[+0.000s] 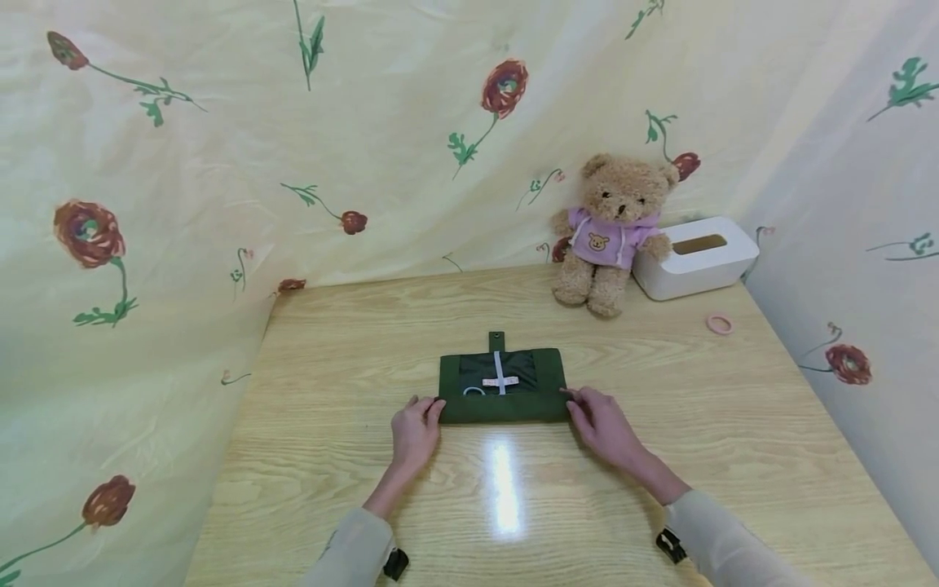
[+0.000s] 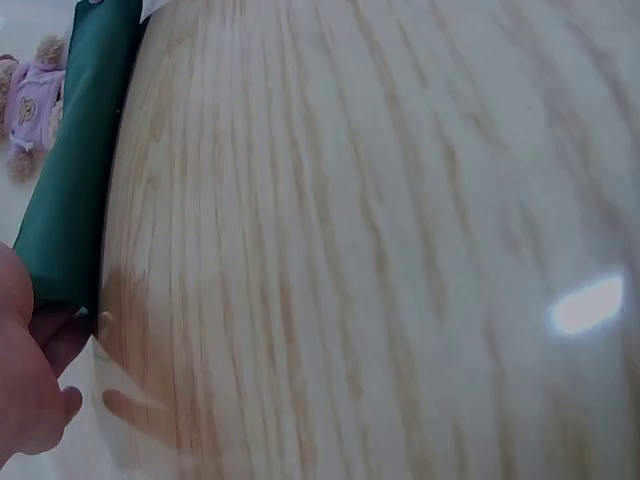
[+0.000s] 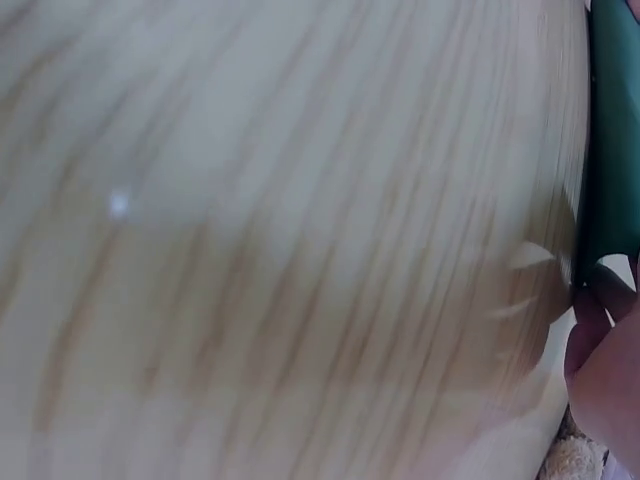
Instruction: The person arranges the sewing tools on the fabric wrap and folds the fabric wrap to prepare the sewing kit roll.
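A dark green fabric pouch (image 1: 506,408) lies on the wooden table in the head view, its near edge folded over and a snap tab (image 1: 496,341) sticking out at the far side. On its dark inner panel are a pale strap (image 1: 500,371), a small pinkish strip (image 1: 500,381) across it and part of a light ring (image 1: 473,391). My left hand (image 1: 415,432) pinches the near left corner. At the near right corner my right hand (image 1: 603,425) pinches the fabric. Both wrist views show the green fold (image 2: 85,160) beside the fingers, partly cut off.
A teddy bear (image 1: 616,228) in a lilac hoodie sits at the back right, against a white tissue box (image 1: 697,259). A pink ring (image 1: 719,324) lies in front of the box. Flower-printed cloth (image 1: 411,122) hangs behind and at both sides of the table (image 1: 337,350).
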### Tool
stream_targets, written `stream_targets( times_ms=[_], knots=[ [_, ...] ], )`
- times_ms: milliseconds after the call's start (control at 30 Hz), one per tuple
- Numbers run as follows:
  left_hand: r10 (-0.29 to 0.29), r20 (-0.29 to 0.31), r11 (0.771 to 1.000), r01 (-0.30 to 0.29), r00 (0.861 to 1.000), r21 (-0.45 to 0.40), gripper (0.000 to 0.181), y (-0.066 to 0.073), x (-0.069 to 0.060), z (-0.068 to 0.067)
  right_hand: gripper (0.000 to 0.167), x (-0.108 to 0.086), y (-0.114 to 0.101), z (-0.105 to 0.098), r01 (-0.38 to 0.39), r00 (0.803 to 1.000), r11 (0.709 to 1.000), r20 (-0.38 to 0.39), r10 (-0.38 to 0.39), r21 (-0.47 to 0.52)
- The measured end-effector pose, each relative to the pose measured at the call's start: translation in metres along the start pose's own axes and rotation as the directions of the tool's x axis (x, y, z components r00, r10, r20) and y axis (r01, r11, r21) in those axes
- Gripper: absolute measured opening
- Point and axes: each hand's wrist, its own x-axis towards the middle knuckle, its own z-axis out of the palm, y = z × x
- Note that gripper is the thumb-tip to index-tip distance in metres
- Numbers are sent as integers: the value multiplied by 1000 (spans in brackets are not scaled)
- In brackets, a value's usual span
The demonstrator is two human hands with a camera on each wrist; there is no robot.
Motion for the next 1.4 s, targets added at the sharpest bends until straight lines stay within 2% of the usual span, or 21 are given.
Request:
stream_targets(
  times_ms=[100,200,400,500,633,733,867,933,1067,1167,1267,1333,1400],
  knots=[
    [21,-44,998,-19,999,56,9,2,1,4,12,1,-4,2,-86,996,995,-17,86,-55],
    [43,-60,995,-37,997,96,14,2,1,8,9,3,-4,6,-141,990,987,-35,138,-76],
    [93,-79,986,-81,993,147,18,-4,2,20,13,8,2,14,-198,980,971,-62,191,-134],
    [134,-84,976,-117,987,182,22,-7,2,24,20,8,4,17,-194,980,967,-70,184,-165],
    [188,-76,964,-169,979,205,27,-8,3,25,26,9,8,22,-102,993,972,-83,86,-211],
    [249,-22,945,-238,968,223,23,-8,5,24,24,9,11,24,17,997,969,-71,-35,-246],
    [351,86,897,-362,932,254,19,-10,8,21,17,7,13,25,127,990,943,-21,-140,-307],
    [383,131,884,-404,914,236,18,-12,9,18,14,6,13,24,158,986,929,6,-166,-333],
    [402,191,896,-428,895,121,16,-17,8,6,18,3,16,15,223,975,918,86,-206,-327],
    [380,263,914,-404,887,41,32,-21,4,-4,34,1,21,6,260,962,918,160,-220,-299],
    [355,327,926,-379,876,8,50,-25,3,-10,50,1,25,0,282,951,914,210,-227,-293],
    [365,336,923,-386,868,-5,53,-27,4,-11,56,1,28,-3,298,944,907,230,-235,-298],
    [389,322,915,-404,863,-23,52,-30,5,-11,57,1,30,-3,321,936,894,247,-250,-313]
  ],
)
